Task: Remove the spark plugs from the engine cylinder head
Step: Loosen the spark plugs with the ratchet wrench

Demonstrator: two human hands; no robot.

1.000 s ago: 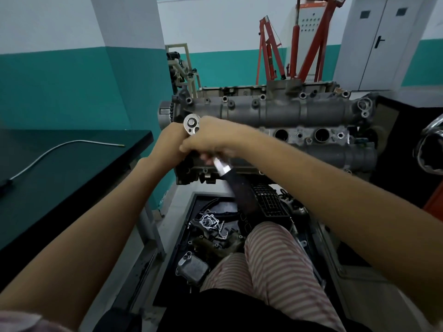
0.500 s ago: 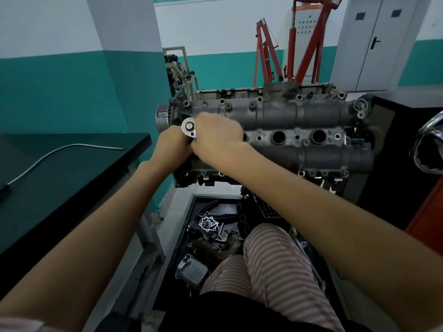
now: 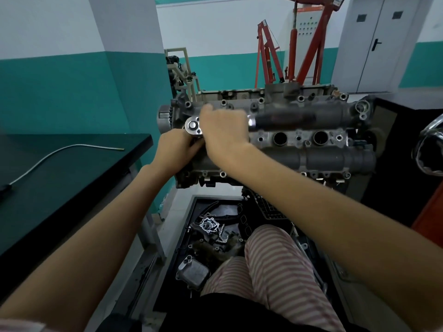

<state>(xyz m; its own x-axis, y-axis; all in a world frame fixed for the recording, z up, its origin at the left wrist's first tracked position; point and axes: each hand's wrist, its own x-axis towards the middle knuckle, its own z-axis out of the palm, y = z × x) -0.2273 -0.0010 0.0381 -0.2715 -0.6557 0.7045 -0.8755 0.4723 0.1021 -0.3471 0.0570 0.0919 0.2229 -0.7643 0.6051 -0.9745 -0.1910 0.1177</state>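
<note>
Head view: below the cylinder head (image 3: 311,161), our black floor tray (image 3: 191,212) holds a water pump (image 3: 209,225), an oil cooler (image 3: 193,275) and a chain. Our right hand (image 3: 225,133) wraps the ratchet (image 3: 193,126); left hand (image 3: 176,149) grips beneath it. Spark plugs stay hidden; the handle (image 3: 285,119) blurs.

Ratchet handle (image 3: 285,119) smeared by motion blur, its shaft buried under the right hand (image 3: 225,130), left hand (image 3: 176,149) fingertips lost beneath the ratchet head (image 3: 193,126), socket and spark plug well out of sight, chrome object (image 3: 431,147) clipped at the right edge.
</note>
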